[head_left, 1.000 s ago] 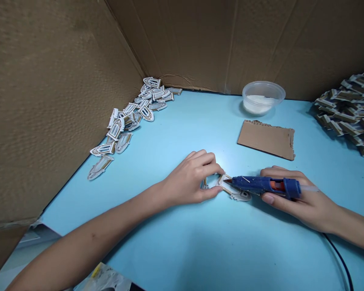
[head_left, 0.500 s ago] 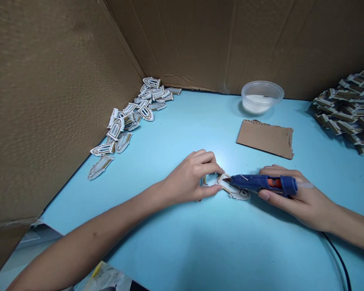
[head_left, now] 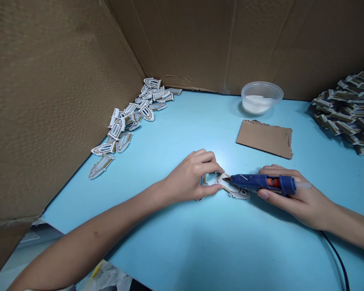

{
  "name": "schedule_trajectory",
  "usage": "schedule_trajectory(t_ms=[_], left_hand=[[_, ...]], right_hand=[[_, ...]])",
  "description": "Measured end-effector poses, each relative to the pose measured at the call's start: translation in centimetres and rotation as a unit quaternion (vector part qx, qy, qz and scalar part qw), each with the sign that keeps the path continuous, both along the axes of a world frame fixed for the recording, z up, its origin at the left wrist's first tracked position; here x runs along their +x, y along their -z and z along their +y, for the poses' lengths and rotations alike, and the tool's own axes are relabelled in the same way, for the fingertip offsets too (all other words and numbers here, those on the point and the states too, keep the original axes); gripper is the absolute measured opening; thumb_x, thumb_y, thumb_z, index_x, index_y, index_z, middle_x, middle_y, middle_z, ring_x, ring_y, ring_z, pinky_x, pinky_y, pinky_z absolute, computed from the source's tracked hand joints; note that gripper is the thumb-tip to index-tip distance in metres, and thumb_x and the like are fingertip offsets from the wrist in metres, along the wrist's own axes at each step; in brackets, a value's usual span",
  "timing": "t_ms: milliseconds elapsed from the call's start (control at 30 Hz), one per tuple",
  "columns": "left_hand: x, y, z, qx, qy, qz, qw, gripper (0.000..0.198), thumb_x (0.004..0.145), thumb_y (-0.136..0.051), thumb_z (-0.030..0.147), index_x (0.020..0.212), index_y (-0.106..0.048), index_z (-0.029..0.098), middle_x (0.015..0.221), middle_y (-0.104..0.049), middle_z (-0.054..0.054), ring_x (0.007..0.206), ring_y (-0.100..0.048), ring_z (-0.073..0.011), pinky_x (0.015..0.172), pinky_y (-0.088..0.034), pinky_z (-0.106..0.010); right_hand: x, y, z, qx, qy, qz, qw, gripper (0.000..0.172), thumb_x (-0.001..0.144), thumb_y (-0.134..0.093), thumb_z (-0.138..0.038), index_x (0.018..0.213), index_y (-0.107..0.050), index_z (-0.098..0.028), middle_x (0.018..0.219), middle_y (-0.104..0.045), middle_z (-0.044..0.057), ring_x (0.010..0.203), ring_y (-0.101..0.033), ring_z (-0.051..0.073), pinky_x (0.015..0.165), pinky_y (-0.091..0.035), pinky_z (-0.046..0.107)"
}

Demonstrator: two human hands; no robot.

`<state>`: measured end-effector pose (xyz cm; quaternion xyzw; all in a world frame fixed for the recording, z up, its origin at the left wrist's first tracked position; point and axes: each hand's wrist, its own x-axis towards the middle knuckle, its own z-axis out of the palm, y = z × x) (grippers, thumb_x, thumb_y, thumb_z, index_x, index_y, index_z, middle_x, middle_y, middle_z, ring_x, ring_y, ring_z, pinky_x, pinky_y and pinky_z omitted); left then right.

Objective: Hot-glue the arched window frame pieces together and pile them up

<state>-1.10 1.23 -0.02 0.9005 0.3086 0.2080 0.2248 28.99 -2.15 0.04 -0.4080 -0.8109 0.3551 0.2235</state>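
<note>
- Right hand (head_left: 294,194) has eased the blue hot glue gun (head_left: 257,182) slightly toward 9 o'clock, nozzle at the white-and-gold cutout frame (head_left: 239,194).
- Left hand (head_left: 189,176): grip clamped on that frame; right grip wrapped around the gun.

Left hand (head_left: 189,176) pinches a window cutout (head_left: 226,182), right hand (head_left: 297,198) a glue gun (head_left: 255,182).

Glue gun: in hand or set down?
In hand: the right hand wraps round the blue hot glue gun, its nozzle at the white-and-gold cut-out piece that the left hand pinches.

frame piece (head_left: 223,182) half hidden by left fingers (head_left: 210,168)
</note>
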Motion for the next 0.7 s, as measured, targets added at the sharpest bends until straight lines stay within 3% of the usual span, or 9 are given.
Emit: schedule_trajectory(t_ms=[700], left_hand=[[0.11,-0.05,0.05,0.006,0.000,0.005,1.000,0.024,0.094,-0.070,0.036,0.107,-0.075,0.016,0.090,-0.065,-0.005,0.087,-0.055,-0.0165,0.083,-0.044,-0.031]], right_hand=[[0.09,0.25,-0.22,-0.019,0.009,0.008,1.000,0.023,0.103,-0.062,-0.043,0.097,-0.069,-0.021,0.090,-0.068,0.006,0.079,-0.061,0.022,0.071,-0.045,0.036]])
